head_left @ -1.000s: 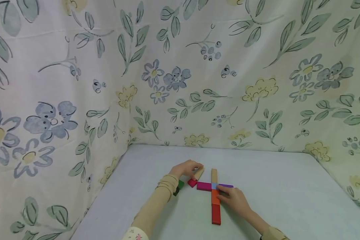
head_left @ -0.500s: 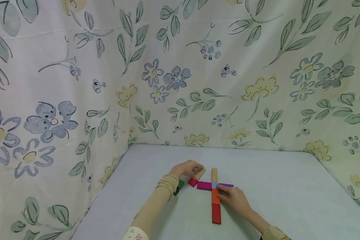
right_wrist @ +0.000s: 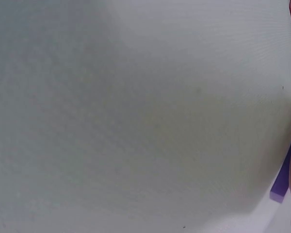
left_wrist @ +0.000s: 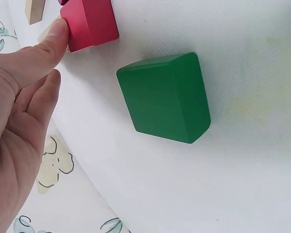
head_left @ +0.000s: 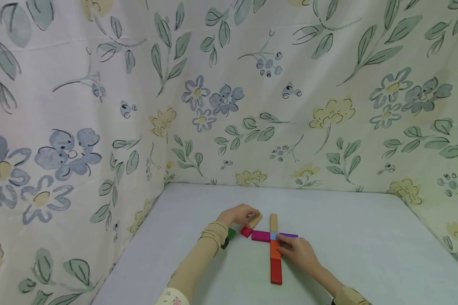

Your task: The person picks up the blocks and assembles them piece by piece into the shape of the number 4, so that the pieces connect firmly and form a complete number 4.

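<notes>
My left hand (head_left: 238, 215) pinches a plain wooden block (head_left: 257, 219) that slants away from a small crimson block (head_left: 246, 231). In the left wrist view the thumb lies against the crimson block (left_wrist: 89, 24). Right of it, blocks form a cross: light blue (head_left: 273, 235) centre, magenta block (head_left: 261, 236) left, purple block (head_left: 291, 235) right, wooden block (head_left: 273, 222) behind, orange block (head_left: 275, 250) and red block (head_left: 276, 271) in front. Fingers of my right hand (head_left: 301, 254) touch the cross near its centre and the orange block; they partly hide the purple one.
A green block (left_wrist: 165, 97) lies apart, beside my left wrist. A small black thing (head_left: 224, 244) shows by the left sleeve, partly hidden. The white tabletop (head_left: 366, 237) backs onto a flowered cloth (head_left: 229, 106).
Both hands keep their places on the blocks. The wooden block under the left hand has turned very slightly to the right; the view shifts a little.
</notes>
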A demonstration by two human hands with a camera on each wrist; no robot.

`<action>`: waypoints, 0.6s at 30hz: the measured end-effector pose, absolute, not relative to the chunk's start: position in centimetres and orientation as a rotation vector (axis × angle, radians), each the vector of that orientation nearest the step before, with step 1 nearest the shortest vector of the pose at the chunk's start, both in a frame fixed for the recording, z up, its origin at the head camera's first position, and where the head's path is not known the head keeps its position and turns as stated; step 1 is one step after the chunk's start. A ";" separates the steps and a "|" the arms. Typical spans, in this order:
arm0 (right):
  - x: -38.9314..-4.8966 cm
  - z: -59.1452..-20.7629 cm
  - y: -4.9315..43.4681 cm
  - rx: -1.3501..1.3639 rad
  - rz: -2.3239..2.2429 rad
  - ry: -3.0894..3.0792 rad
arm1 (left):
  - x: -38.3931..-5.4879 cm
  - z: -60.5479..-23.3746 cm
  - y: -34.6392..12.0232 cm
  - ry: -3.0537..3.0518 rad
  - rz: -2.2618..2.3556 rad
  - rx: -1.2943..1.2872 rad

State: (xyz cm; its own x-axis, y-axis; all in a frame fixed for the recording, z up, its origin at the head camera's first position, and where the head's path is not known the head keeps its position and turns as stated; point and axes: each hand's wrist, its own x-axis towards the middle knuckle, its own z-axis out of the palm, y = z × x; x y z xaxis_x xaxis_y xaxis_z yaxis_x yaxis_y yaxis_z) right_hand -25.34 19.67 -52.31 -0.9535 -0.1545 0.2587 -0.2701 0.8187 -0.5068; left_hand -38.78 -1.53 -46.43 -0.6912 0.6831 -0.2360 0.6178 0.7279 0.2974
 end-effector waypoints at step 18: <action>-25.5 -52.4 19.8 0.346 0.817 -2.796 | -38.0 -46.4 -4.5 2.568 0.645 1.059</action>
